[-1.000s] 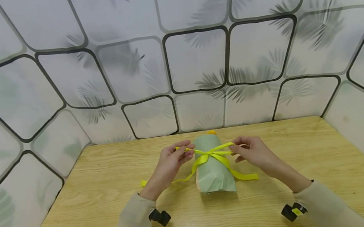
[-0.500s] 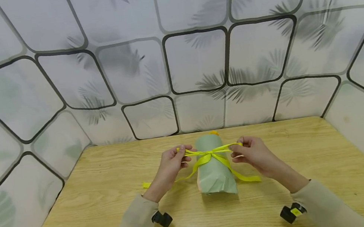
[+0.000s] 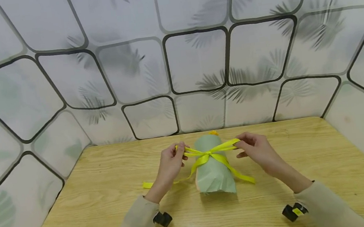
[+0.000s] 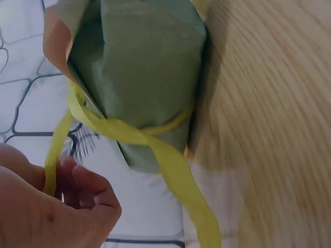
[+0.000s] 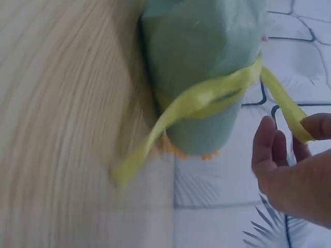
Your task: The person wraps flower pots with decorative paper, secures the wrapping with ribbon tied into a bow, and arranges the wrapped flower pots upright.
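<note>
A bundle wrapped in pale green paper [image 3: 214,177] lies on the table, with something orange [image 3: 213,133] showing at its far end. Round its middle runs a yellow ribbon [image 3: 204,159], tied in a bow on top. My left hand [image 3: 170,163] pinches the bow's left loop between thumb and fingers. On the other side, my right hand [image 3: 257,151] pinches the right loop. Both loops are stretched outward, a little above the paper. One ribbon tail [image 4: 178,175] hangs down the bundle's left side, and another tail [image 5: 150,144] hangs down its right side.
The wooden table [image 3: 104,197] reaches back to a patterned wall covering [image 3: 196,59] with dark outlines and leaf prints. Small black cameras [image 3: 162,219] sit at both wrists. The left ribbon tail's end [image 3: 148,185] lies on the table beside the left forearm.
My right hand has drawn slightly right and up with its loop. The fingers of my left hand have closed more on the left loop. The right ribbon tail has shifted a little toward the bundle.
</note>
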Available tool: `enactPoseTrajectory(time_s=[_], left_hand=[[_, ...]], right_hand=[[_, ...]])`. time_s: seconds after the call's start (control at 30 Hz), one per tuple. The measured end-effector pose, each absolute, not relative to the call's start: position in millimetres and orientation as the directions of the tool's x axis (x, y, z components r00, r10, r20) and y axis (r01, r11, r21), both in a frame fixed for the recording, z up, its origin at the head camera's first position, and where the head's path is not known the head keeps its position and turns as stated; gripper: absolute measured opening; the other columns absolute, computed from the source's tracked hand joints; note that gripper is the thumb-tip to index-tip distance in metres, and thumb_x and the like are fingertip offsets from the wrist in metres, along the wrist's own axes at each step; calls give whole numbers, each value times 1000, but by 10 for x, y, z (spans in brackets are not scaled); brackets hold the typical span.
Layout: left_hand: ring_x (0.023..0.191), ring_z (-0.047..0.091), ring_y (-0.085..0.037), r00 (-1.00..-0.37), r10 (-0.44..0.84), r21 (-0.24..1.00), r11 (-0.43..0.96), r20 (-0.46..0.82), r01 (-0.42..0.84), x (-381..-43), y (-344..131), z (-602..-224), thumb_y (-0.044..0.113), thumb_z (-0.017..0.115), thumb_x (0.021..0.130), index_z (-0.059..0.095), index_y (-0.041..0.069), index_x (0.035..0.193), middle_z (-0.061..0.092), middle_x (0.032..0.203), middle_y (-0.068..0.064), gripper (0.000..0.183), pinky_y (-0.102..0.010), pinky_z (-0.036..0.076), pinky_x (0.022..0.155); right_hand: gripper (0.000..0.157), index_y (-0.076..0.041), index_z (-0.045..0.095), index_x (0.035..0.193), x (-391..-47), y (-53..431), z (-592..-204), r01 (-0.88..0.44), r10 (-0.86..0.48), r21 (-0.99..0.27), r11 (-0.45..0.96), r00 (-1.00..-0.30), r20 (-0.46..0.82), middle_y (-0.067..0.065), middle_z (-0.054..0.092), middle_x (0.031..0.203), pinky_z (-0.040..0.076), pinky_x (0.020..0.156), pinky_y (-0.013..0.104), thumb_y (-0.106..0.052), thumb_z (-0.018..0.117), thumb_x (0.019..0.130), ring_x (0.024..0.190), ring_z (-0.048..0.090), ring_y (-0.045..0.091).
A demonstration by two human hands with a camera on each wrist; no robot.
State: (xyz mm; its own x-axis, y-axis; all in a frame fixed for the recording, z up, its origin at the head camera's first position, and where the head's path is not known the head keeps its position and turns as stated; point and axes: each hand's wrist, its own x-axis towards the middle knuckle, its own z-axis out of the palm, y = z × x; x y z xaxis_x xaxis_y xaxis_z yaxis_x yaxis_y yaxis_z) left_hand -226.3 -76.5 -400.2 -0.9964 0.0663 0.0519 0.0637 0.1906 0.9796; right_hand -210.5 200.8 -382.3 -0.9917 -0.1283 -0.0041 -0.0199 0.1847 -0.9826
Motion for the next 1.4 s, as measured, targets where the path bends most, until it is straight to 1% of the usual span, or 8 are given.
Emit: enactPoseTrajectory(time_s=[0.1,0.23,0.37,0.5,0.6,0.73,1.07,1.4], left_hand=[[83,57,-19,-996,84,995,92,21,29,-2274,-715,-3983,40,42,111,67,6,107,68,102,-9,42,-24,49,64],[70,51,-12,-980,191,995,-63,-61,-74,-2274,-654,-3942,46,32,111,60,11,103,74,116,-1,47,-19,42,58],[57,44,-6,-959,268,989,-87,-90,-117,-2318,-633,-3938,47,27,112,53,12,97,75,92,3,47,-19,38,54],[56,42,-11,-966,255,999,30,-45,-38,-2364,-655,-4000,42,26,113,49,8,94,62,69,1,46,-23,36,54],[56,41,-15,-967,253,994,110,-21,8,-2373,-671,-4045,37,25,114,50,5,94,54,64,-3,45,-25,35,53],[57,39,-14,-950,312,985,163,6,60,-2382,-661,-4056,34,27,115,49,5,91,44,61,-2,44,-25,36,54],[55,31,-12,-936,352,955,277,0,104,-2396,-671,-4054,31,27,115,51,-2,91,33,58,3,47,-20,33,55],[55,34,-11,-933,359,952,280,17,125,-2344,-664,-4084,34,28,114,51,1,88,38,59,2,48,-21,34,54]], right_hand=[[21,-3,58,118,-2135,1936,-3827,51,-214,-993,-108,-976,-27,-3,65,112,61,83,27,-21,53,108,102,67,9],[21,-9,64,113,-2180,1809,-3818,207,-351,-874,-440,-935,-44,0,68,124,59,91,27,-24,50,110,111,66,15],[27,-7,62,107,-2224,1734,-3810,347,-441,-727,-593,-895,-68,9,64,136,57,101,33,-23,40,112,122,66,24],[33,-5,55,93,-2241,1727,-3852,393,-433,-700,-596,-892,-132,17,68,122,58,98,37,-18,31,112,116,70,31],[35,-5,55,90,-2219,1754,-3898,389,-388,-740,-550,-903,-186,13,70,102,60,95,34,-14,28,110,109,73,28],[31,-7,50,87,-2171,1804,-3942,379,-324,-747,-546,-918,-228,9,64,91,59,97,33,-12,28,109,107,73,27],[32,-7,48,88,-2104,1849,-4023,364,-314,-744,-560,-925,-216,8,63,87,54,105,35,-10,25,109,107,74,25],[33,-7,52,86,-2111,1890,-4032,355,-296,-767,-534,-929,-224,9,66,89,59,96,33,-10,27,109,104,74,26]])
